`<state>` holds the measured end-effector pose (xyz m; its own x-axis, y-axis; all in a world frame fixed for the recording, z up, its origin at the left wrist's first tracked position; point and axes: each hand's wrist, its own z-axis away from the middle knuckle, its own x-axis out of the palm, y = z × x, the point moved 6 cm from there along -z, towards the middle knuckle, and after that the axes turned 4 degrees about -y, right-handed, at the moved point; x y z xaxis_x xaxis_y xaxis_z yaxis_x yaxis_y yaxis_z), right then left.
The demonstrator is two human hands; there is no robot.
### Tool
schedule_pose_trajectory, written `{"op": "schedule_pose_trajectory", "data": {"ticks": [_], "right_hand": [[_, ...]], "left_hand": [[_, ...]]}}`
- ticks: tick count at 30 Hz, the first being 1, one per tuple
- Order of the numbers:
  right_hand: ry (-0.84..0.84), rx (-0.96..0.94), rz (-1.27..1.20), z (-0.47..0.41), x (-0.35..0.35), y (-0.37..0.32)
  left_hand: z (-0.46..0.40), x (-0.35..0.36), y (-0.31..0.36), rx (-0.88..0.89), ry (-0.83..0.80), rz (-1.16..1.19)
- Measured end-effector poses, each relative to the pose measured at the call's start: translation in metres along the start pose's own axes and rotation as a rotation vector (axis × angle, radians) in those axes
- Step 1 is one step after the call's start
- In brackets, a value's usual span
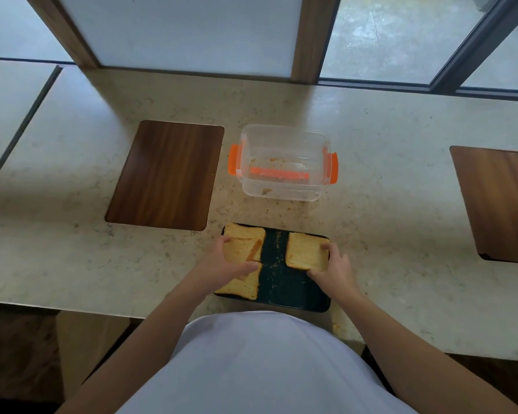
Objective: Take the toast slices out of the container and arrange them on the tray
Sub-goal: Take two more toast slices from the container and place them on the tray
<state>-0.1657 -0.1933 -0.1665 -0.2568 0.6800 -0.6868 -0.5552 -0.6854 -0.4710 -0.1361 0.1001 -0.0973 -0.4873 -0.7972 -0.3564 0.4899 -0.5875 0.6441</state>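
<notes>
Three toast slices sat on a dark tray (293,297) at the near edge of the tabletop (386,222). The left hand (221,264) was curled around the far-left toast (242,243), with another toast (239,285) just below it. The right hand (330,268) pinched the right toast (305,252) by its side. Crumbs lay on the bare middle of the tray. Just behind the tray stood a clear container (283,162) with orange clips (233,163), holding only crumbs. The tabletop was pale, speckled stone. A brown wooden board (165,174) was set into it on the left, and another (502,201) on the far right. Behind were big frosted windows (186,28) with wooden frames (311,37).
</notes>
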Motion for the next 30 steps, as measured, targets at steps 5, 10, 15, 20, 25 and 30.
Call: {"op": "schedule_pose_trajectory", "data": {"ticks": [5, 10, 15, 20, 25, 30], "right_hand": [[-0.054, 0.047, 0.071, 0.015, -0.012, -0.009], [0.127, -0.195, -0.211, 0.052, -0.035, -0.051], [-0.351, -0.078, -0.6, 0.078, -0.005, -0.076], [-0.288, -0.013, -0.73, 0.086, -0.002, -0.061], [-0.243, 0.106, -0.66, 0.087, -0.002, -0.026], [-0.155, 0.211, -0.564, 0.085, 0.002, 0.0]], "left_hand": [[0.002, 0.011, 0.004, 0.012, -0.001, -0.002], [-0.002, 0.026, 0.014, 0.044, -0.021, -0.069], [-0.008, 0.048, 0.035, 0.126, -0.03, -0.164], [-0.004, 0.066, 0.046, 0.194, -0.064, -0.232], [-0.003, 0.074, 0.031, 0.095, -0.172, -0.049], [-0.01, 0.08, 0.011, -0.084, -0.21, 0.019]]}}
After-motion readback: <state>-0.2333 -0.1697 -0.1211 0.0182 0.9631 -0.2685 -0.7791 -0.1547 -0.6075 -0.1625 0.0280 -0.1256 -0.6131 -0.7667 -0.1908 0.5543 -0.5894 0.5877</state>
